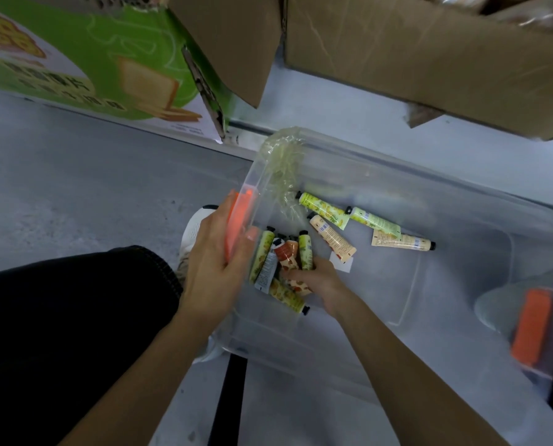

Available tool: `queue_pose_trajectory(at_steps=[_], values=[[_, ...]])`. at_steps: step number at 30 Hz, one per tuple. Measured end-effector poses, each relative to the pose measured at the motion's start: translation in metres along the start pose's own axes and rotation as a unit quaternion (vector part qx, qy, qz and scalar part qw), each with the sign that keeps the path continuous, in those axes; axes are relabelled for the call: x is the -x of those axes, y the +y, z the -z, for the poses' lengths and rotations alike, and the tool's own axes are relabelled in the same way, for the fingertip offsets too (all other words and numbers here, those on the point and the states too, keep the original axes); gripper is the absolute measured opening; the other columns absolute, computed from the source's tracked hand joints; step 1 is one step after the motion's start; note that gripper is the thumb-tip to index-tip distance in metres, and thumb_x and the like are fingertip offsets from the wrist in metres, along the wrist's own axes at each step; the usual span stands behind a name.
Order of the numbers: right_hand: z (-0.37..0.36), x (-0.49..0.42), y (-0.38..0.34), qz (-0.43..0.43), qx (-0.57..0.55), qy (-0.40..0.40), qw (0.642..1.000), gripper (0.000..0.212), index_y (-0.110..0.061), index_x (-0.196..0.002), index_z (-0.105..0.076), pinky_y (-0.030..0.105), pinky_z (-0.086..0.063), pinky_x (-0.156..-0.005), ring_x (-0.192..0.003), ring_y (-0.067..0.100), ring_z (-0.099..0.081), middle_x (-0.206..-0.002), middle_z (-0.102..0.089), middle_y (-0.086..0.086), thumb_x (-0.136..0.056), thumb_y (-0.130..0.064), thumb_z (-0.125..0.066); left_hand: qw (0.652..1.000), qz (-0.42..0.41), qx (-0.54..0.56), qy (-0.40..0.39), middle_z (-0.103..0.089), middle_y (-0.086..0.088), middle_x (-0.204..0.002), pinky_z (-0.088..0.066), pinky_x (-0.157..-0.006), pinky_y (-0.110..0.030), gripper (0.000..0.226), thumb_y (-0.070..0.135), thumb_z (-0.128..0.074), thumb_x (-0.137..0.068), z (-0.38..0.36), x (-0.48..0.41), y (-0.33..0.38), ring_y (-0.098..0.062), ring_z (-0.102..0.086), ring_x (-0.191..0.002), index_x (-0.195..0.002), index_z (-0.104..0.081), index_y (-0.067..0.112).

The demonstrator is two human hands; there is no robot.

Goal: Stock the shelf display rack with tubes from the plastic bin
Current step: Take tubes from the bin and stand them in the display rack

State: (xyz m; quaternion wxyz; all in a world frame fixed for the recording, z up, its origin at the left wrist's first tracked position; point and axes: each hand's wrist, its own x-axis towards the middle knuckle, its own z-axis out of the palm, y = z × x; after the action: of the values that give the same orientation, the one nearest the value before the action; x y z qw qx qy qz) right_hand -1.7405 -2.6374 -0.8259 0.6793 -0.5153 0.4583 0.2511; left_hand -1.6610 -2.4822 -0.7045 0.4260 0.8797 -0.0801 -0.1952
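My right grip [320, 281] clasps a bundle of tubes [288, 255] low inside the plastic bin [397, 178]. My left grip [214, 262] holds the orange latch [236, 226] beside it. I fear the bundle is too full, so an outer tube may slip out in lifting.

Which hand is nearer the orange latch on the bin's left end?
Left. The left hand grips the bin over that latch. The right hand is inside the bin, apart from the latch, holding a bunch of tubes.
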Motion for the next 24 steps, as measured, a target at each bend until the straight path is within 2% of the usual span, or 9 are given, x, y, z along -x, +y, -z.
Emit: queue_pose_trajectory(at_steps=[3, 6, 10, 13, 18, 20, 22, 24], values=[[0.001, -0.002, 0.003, -0.007, -0.039, -0.028, 0.999, 0.028, -0.016, -0.098, -0.066, 0.033, -0.055, -0.074, -0.091, 0.020, -0.068, -0.101, -0.071, 0.006, -0.074, -0.007, -0.077, 1.000, 0.002, 0.000, 0.002, -0.038, 0.022, -0.125, -0.040, -0.090, -0.029, 0.058, 0.053, -0.041, -0.090, 0.000, 0.000, 0.000, 0.000, -0.046, -0.109, -0.145, -0.027, 0.041], [-0.003, -0.003, 0.005, -0.019, -0.075, -0.058, 0.995, 0.043, -0.014, -0.115, -0.064, 0.042, -0.053, -0.089, -0.101, 0.023, -0.067, -0.109, -0.071, 0.006, -0.074, -0.010, -0.078, 1.000, 0.002, -0.003, 0.002, -0.038, 0.022, -0.128, -0.036, -0.090, -0.026, 0.059, 0.053, -0.040, -0.089, 0.000, 0.000, 0.000, 0.001, -0.043, -0.112, -0.146, -0.027, 0.039], [-0.007, -0.002, 0.002, -0.022, -0.101, -0.066, 0.993, 0.041, -0.014, -0.113, -0.065, 0.038, -0.052, -0.088, -0.103, 0.023, -0.065, -0.109, -0.071, 0.006, -0.074, -0.012, -0.078, 1.000, 0.004, 0.002, 0.001, -0.038, 0.022, -0.130, -0.034, -0.090, -0.022, 0.060, 0.052, -0.041, -0.090, 0.000, 0.000, 0.000, 0.005, -0.040, -0.113, -0.146, -0.027, 0.038], [-0.009, -0.002, 0.003, -0.026, -0.110, -0.067, 0.991, 0.040, -0.014, -0.112, -0.066, 0.043, -0.051, -0.094, -0.105, 0.025, -0.065, -0.109, -0.071, 0.006, -0.074, -0.011, -0.078, 1.000, 0.004, 0.002, 0.001, -0.037, 0.023, -0.129, -0.035, -0.090, -0.022, 0.058, 0.052, -0.042, -0.092, 0.000, 0.000, 0.001, 0.004, -0.041, -0.113, -0.146, -0.027, 0.039], [-0.008, 0.007, -0.003, -0.016, -0.088, -0.068, 0.994, 0.034, -0.016, -0.113, -0.065, 0.045, -0.049, -0.097, -0.106, 0.025, -0.064, -0.110, -0.070, 0.006, -0.080, -0.017, -0.073, 1.000, 0.003, -0.006, -0.001, -0.036, 0.023, -0.129, -0.034, -0.089, -0.023, 0.058, 0.052, -0.040, -0.091, 0.000, 0.000, 0.002, 0.002, -0.040, -0.112, -0.146, -0.027, 0.039], [-0.002, 0.017, -0.009, 0.000, -0.080, -0.064, 0.995, 0.031, -0.017, -0.113, -0.063, 0.041, -0.051, -0.093, -0.105, 0.023, -0.064, -0.109, -0.070, 0.005, -0.083, -0.018, -0.070, 1.000, 0.000, -0.020, -0.007, -0.037, 0.019, -0.132, -0.036, -0.091, -0.027, 0.060, 0.054, -0.037, -0.089, 0.001, 0.000, 0.002, -0.002, -0.041, -0.113, -0.146, -0.025, 0.038], [0.006, 0.031, -0.016, 0.016, -0.096, -0.062, 0.993, 0.031, -0.018, -0.115, -0.060, 0.032, -0.055, -0.076, -0.097, 0.018, -0.067, -0.102, -0.071, 0.001, -0.085, -0.015, -0.068, 0.999, -0.003, -0.036, -0.012, -0.038, 0.010, -0.139, -0.038, -0.095, -0.032, 0.061, 0.056, -0.035, -0.090, 0.002, 0.001, 0.003, -0.010, -0.042, -0.118, -0.146, -0.025, 0.036], [0.013, 0.049, -0.026, 0.021, -0.114, -0.071, 0.991, 0.036, -0.017, -0.120, -0.056, 0.027, -0.055, -0.067, -0.091, 0.015, -0.069, -0.098, -0.072, 0.000, -0.086, -0.014, -0.066, 0.998, -0.014, -0.066, 0.010, -0.038, -0.001, -0.143, -0.033, -0.104, -0.035, 0.062, 0.054, -0.033, -0.090, 0.006, 0.003, 0.009, -0.018, -0.038, -0.126, -0.146, -0.028, 0.027]])
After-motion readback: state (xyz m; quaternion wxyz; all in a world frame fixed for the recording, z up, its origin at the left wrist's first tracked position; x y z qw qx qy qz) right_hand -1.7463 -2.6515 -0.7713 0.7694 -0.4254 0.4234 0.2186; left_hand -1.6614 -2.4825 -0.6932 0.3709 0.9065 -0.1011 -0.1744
